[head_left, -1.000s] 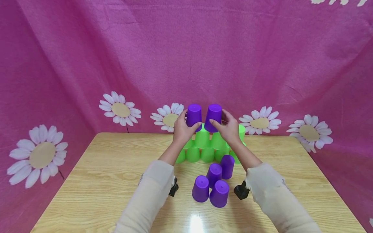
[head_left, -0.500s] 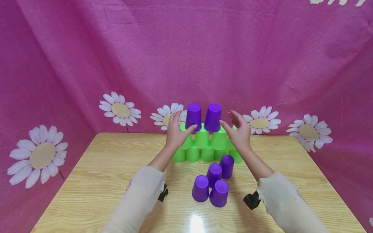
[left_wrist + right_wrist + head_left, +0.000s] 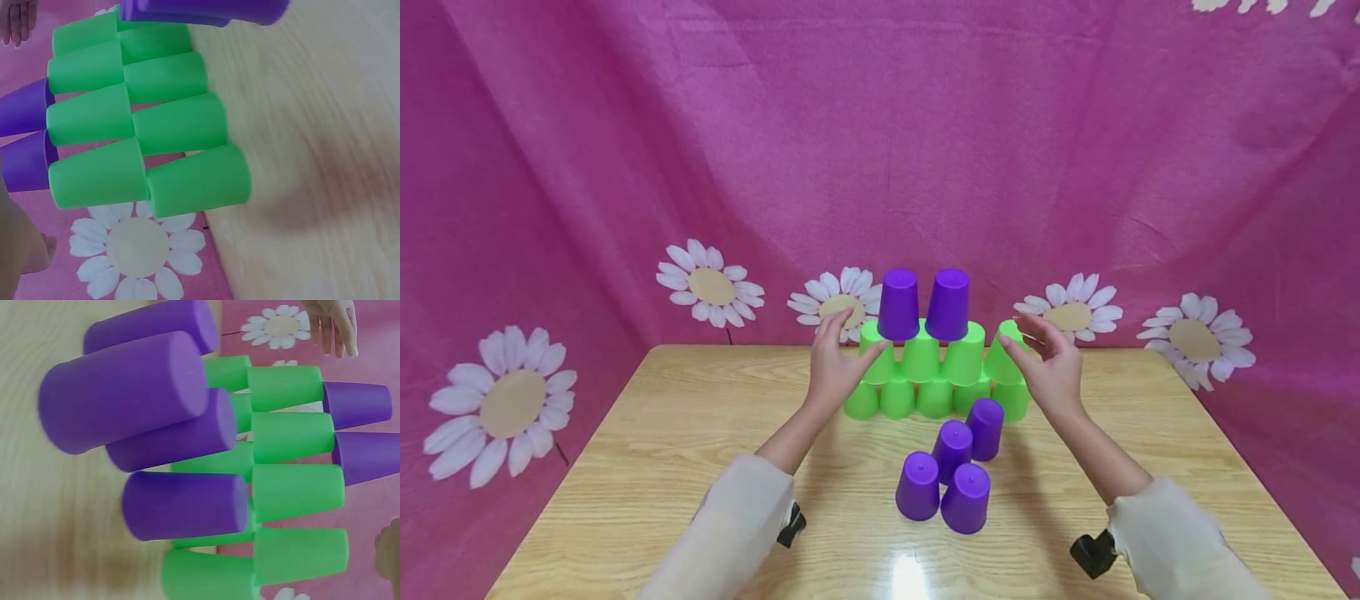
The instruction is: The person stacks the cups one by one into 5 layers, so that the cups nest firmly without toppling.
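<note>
Upside-down green cups (image 3: 921, 354) stand stacked in two rows at the back of the table. On the upper row rest two inverted purple cups, the left one (image 3: 898, 307) and the right one (image 3: 948, 307), with a gap between them. My left hand (image 3: 837, 367) is beside the stack's left end, fingers extended and holding nothing. On the other side, my right hand (image 3: 1054, 367) is in front of the rightmost upper green cup (image 3: 1004, 354), fingers loosely bent and nothing held. Several more inverted purple cups (image 3: 966, 498) stand on the table in front of the stack.
The wooden table (image 3: 700, 467) meets a pink cloth backdrop (image 3: 880, 167) printed with white daisies just behind the stack. Black devices, one of them a right wrist device (image 3: 1094, 554), are worn at the cream sleeves.
Both hands have let go of the two purple cups, which stay on the upper green row. The left hand has moved left and down, the right hand right and down.
</note>
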A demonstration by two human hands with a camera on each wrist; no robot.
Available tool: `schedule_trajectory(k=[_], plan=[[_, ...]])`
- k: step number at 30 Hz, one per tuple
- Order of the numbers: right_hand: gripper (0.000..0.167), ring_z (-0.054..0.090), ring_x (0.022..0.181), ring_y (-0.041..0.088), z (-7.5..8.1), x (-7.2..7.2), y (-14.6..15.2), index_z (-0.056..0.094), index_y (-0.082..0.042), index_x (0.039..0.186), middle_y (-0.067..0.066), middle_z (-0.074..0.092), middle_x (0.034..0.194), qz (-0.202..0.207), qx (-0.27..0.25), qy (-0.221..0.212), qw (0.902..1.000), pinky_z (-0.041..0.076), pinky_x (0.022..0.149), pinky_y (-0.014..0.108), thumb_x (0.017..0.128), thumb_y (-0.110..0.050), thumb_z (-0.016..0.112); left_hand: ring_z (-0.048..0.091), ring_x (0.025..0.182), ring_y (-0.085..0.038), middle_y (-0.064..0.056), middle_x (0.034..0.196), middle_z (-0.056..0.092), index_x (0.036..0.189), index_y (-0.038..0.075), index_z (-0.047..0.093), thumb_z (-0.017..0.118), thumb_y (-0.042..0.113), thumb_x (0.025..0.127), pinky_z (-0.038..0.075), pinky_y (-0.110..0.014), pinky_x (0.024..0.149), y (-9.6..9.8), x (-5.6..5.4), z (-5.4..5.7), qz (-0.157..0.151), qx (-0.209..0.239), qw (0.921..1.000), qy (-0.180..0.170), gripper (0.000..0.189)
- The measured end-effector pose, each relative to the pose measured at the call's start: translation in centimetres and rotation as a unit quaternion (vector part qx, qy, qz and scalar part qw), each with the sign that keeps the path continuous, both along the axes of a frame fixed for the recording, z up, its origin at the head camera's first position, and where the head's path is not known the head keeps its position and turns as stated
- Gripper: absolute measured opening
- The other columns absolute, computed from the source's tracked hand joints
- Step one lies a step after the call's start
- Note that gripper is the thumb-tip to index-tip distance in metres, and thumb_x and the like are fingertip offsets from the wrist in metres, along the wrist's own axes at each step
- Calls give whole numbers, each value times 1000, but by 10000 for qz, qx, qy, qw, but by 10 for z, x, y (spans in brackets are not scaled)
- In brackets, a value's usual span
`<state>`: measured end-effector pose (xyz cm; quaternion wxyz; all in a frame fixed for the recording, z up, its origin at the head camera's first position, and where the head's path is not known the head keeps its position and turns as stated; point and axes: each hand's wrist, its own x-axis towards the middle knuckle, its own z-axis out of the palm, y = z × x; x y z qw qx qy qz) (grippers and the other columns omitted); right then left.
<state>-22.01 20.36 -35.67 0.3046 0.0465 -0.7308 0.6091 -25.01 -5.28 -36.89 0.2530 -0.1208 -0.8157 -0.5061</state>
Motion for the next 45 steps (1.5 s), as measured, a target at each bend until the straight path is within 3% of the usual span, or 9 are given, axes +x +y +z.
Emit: schedule_trajectory(k=[10,18,29,33,35,45], plan=[[39,58,90,-8,-31,19,11,58,13,113,-26,59,91,151,178,-351,9991,48,83,9,76,8,69,52,109,-36,-21,118,55,124,-3,52,75,15,76,47,-48,92,-3,20,-20,-185,456,9987,-165,57],[41,56,90,-11,-49,26,14,57,13,115,-30,58,92,317,339,-600,9971,48,82,8,76,6,69,52,107,-39,-22,118,56,121,-5,53,75,14,77,47,-53,89,-5,36,-37,-483,497,9970,-352,53],[44,54,92,-12,-81,34,16,56,12,116,-4,63,103,438,611,-1025,9919,46,85,7,76,3,71,55,107,-34,-18,117,59,121,-3,54,72,15,79,47,-50,91,-3,57,-61,-852,523,9908,-908,49],[46,53,94,-11,-91,35,14,54,13,118,26,62,112,485,591,-1143,9905,45,86,7,76,3,71,54,109,-31,-14,118,59,121,-1,55,72,16,80,47,-48,93,-1,65,-69,-1041,564,9876,-1031,47],[47,53,95,-10,-95,35,13,53,14,119,33,57,115,525,560,-1178,9901,44,87,6,76,4,70,53,110,-31,-13,118,59,121,0,55,71,17,81,46,-47,93,1,69,-73,-1137,576,9858,-1097,46],[53,48,96,-13,-108,34,10,50,10,125,27,55,125,577,633,-1714,9815,43,92,9,78,-2,71,52,109,-38,-19,119,58,121,1,55,73,18,79,46,-47,93,9,88,-95,-1596,529,9755,-1419,48]])
